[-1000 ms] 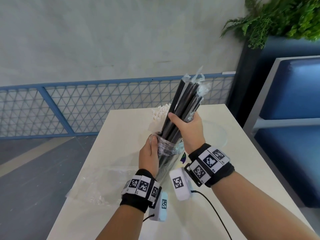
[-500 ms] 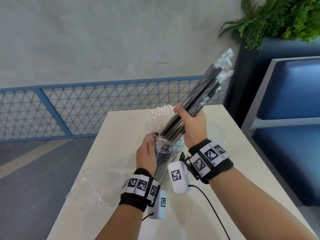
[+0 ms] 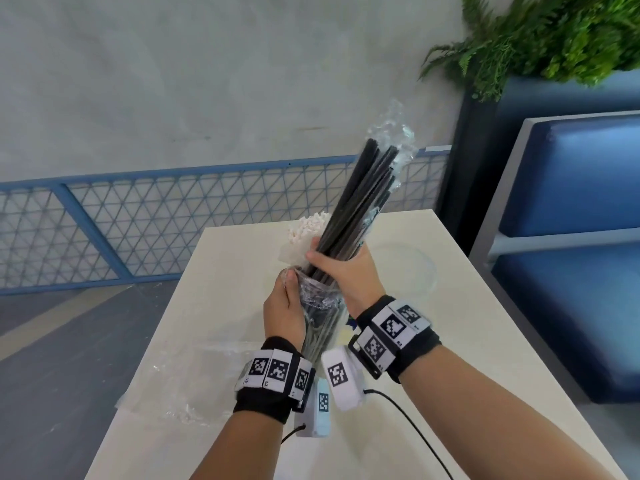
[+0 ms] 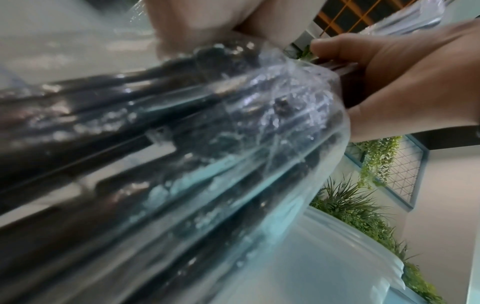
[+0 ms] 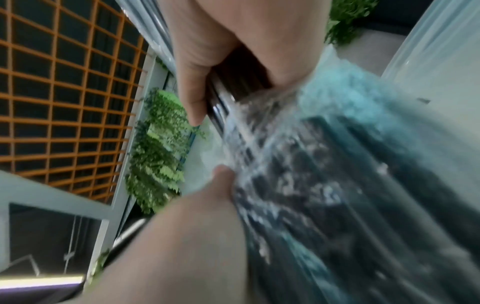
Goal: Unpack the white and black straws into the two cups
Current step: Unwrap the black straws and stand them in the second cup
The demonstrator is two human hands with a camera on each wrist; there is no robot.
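A bundle of black straws point(image 3: 360, 202) stands tilted up and to the right above the table. My right hand point(image 3: 341, 268) grips the bundle round its middle. My left hand point(image 3: 285, 306) grips the crumpled clear wrapper point(image 3: 320, 306) round the bundle's lower end. Clear plastic also shows at the straws' top ends. In the left wrist view the wrapper point(image 4: 259, 123) fills the frame, with the right hand point(image 4: 389, 82) beyond it. White straws point(image 3: 306, 230) stand in a cup just behind my hands. An empty clear cup point(image 3: 420, 271) sits to the right.
An empty clear bag point(image 3: 173, 386) lies on the cream table point(image 3: 467, 341) at the left. A blue bench point(image 3: 571, 237) stands close on the right, a blue mesh railing point(image 3: 138, 220) behind and a plant point(image 3: 554, 39) above the bench.
The bundle's top swung out to the right half a second ago and has come back nearer upright. Both hands keep their grips.
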